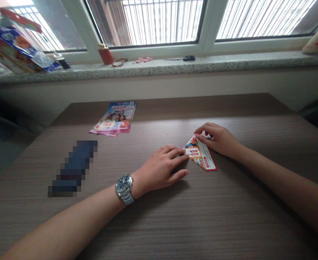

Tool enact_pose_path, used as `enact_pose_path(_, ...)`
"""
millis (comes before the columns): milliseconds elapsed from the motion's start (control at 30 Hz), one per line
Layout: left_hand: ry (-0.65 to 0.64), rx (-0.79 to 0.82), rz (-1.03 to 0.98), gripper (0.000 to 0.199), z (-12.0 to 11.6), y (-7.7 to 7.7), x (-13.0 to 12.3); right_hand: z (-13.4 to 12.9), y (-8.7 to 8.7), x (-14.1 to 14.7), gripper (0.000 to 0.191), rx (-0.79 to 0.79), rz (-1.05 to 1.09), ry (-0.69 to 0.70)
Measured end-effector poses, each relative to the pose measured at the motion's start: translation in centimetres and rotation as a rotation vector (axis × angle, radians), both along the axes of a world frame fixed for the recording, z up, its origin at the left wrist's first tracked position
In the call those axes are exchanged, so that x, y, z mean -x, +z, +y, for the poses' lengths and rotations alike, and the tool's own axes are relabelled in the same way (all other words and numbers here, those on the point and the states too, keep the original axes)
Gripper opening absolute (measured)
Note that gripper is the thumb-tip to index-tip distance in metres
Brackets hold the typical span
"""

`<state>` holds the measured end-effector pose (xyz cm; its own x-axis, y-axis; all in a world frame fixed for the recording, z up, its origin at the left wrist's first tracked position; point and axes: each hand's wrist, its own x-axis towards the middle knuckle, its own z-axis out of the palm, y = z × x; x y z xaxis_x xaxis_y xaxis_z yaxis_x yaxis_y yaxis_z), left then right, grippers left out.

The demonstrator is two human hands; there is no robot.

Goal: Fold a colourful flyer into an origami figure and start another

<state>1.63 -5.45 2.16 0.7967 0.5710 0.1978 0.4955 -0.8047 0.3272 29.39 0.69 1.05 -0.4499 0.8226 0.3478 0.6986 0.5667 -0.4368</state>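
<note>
Right of the glossy pink-and-blue leaflet stack (118,117), the left hand (162,168), fingers loosely spread, touches red-edged folded printed paper (200,153) whose far corner the right hand (220,139) pinches; folding appears underway, calling next for creasing.

We see a brown worktop (175,224) with a fine, streaky wood grain, and a pale band of light lies across its far part. On the far left of it we find a stack of printed flyers (118,117), blue at the top and pink at the bottom, with the lower sheets slightly spread out. Nearer to us on the left lies a dark blue object (74,164), which is pixelated, so we cannot tell its kind. Right of the middle, well apart from both, lies a colourful folded flyer (199,153) with slanted edges and a red border.
</note>
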Motion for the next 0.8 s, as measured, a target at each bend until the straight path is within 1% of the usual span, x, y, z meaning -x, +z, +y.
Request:
enact_pose_path(100, -0.004, -0.014, 0.005, 0.048, 0.0, 0.0, 0.0, -0.9, 0.2, -0.1, 0.020, -0.052, -0.006, 0.131)
enact_pose_path(267, -0.002, -0.023, 0.031, 0.047, 0.1, 0.0, 0.0, -2.3, -0.5, -0.3, 0.027, -0.024, -0.018, 0.193)
enact_pose_path(433, -0.001, -0.039, 0.034, 0.046, 0.2, 0.1, 0.1, -2.8, -1.2, -0.5, 0.033, -0.002, -0.007, 0.199)
enact_pose_path(600, 0.016, -0.055, 0.048, 0.047, 0.3, 0.1, 0.2, -3.1, -1.4, -1.0, 0.037, 0.001, -0.013, 0.199)
enact_pose_path(800, 0.103, -0.069, 0.110, 0.048, 0.5, 0.0, 0.5, -3.4, -1.3, -1.5, 0.038, -0.024, -0.094, 0.224)
